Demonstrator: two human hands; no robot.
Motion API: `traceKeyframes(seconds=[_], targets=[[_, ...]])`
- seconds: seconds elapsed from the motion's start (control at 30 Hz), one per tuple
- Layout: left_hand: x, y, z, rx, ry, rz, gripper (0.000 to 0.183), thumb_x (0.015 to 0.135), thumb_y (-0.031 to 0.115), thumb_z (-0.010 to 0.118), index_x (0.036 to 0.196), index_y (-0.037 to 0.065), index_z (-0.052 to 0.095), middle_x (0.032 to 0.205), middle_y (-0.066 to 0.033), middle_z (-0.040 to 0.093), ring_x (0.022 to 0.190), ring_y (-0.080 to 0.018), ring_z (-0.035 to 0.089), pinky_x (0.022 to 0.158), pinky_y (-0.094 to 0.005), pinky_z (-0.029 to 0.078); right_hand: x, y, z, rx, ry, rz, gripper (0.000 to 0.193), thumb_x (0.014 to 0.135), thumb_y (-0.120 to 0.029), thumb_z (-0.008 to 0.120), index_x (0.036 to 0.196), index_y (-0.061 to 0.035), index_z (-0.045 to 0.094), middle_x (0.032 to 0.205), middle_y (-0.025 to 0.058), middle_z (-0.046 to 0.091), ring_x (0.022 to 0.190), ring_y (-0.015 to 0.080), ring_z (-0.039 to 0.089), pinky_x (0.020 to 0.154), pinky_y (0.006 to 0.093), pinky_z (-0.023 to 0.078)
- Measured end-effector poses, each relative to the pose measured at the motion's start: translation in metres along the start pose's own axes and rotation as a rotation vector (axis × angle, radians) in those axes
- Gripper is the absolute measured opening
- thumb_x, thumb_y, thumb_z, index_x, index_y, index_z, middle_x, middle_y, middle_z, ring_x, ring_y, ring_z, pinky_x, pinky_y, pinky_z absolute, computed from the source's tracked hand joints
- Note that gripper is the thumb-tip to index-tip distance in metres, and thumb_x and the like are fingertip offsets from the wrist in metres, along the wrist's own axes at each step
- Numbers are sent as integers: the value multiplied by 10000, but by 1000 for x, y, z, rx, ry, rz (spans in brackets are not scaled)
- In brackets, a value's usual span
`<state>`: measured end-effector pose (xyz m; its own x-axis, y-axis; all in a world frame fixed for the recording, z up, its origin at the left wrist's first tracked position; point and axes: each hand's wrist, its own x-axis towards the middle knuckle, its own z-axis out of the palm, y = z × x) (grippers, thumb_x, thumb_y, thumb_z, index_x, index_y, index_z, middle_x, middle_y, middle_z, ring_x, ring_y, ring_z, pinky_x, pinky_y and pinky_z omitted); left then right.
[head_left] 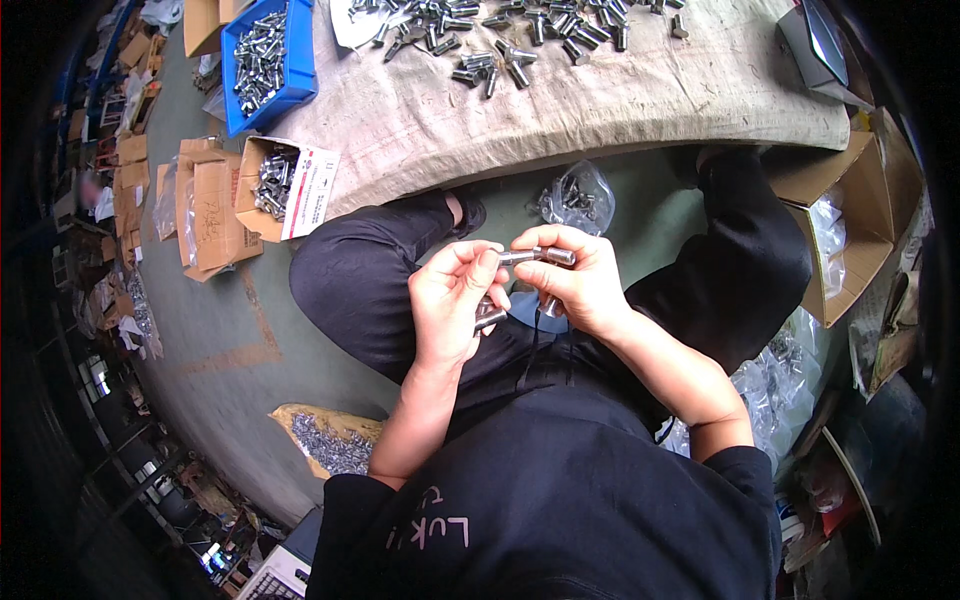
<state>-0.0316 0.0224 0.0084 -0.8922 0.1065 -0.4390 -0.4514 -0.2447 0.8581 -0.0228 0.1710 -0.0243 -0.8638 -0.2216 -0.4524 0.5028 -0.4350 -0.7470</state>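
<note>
I sit with legs in black trousers, both hands raised over my lap. My left hand (452, 300) and my right hand (580, 280) meet on a short metal bolt (535, 256) held level between their fingertips. More metal pieces (489, 315) are tucked in the left palm, and another bolt (550, 305) pokes down from under my right fingers. A clear bag of bolts (575, 198) lies on the floor just beyond my hands.
A burlap-covered bench (600, 95) ahead carries several loose bolts (500, 45). A blue bin of bolts (265, 60) and a small open carton of bolts (275, 180) sit far left. An open cardboard box (850, 220) stands right. A sack of small screws (330, 440) lies lower left.
</note>
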Motion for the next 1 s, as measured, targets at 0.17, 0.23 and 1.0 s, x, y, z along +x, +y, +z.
traceKeyframes(seconds=[0.17, 0.23, 1.0], targets=[[-1, 3, -1, 34, -13, 3, 189, 828, 100, 587, 970, -23, 573, 705, -52, 590, 519, -66, 548, 376, -158, 383, -1, 2, 1, -62, -11, -208, 223, 742, -62, 670, 957, -50, 612, 671, 5, 596, 483, 27, 492, 395, 156, 360], [-1, 3, -2, 62, -6, 7, 200, 823, 81, 589, 992, -24, 576, 700, -48, 588, 524, -65, 547, 395, -158, 395, -2, -3, 2, -33, -1, -131, 228, 741, -54, 669, 962, -46, 611, 687, 10, 602, 491, 28, 496, 403, 156, 367], [-1, 2, 4, 311, -37, 223, 199, 841, 89, 563, 988, -43, 540, 797, -88, 577, 567, -88, 543, 482, -170, 420, 6, 8, -9, 207, -59, 18, 210, 754, -54, 641, 953, -19, 585, 659, 40, 567, 478, 76, 494, 394, 174, 380]])
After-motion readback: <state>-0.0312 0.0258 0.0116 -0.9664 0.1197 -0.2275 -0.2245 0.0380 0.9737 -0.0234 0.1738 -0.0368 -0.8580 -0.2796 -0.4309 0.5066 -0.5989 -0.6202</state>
